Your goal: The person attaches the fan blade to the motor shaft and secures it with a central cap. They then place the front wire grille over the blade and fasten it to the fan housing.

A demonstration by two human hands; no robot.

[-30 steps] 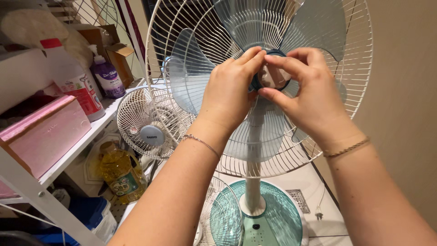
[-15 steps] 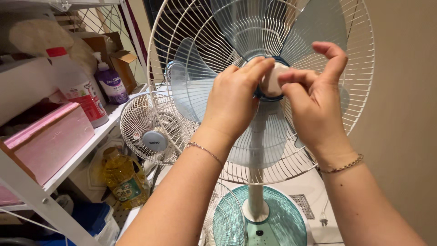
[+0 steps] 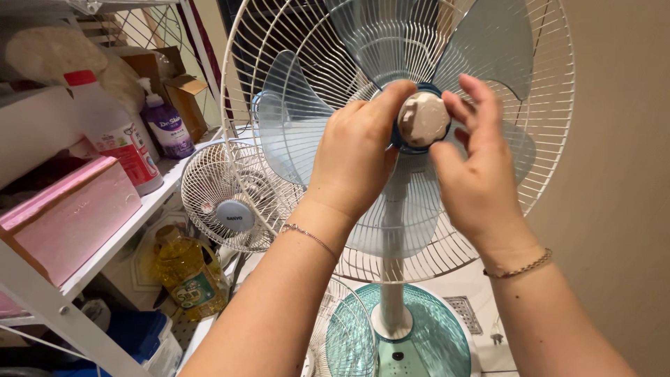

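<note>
A standing fan has a white wire rear guard and pale translucent blue blades, with no front guard on it. A round beige blade cap sits at the centre on a dark blue hub. My left hand presses against the hub from the left, fingertips touching the cap's upper left edge. My right hand wraps the cap from the right, fingers at its right side and thumb just below it.
The fan's teal base stands below, a loose wire guard beside it. To the left are a small white fan, a yellow oil bottle and a white shelf with a pink box and bottles. A beige wall lies to the right.
My right hand has turned about the cap: its fingers, first over the cap's front, now lie at the right side, and the cap's face shows. My left hand stays on the hub.
</note>
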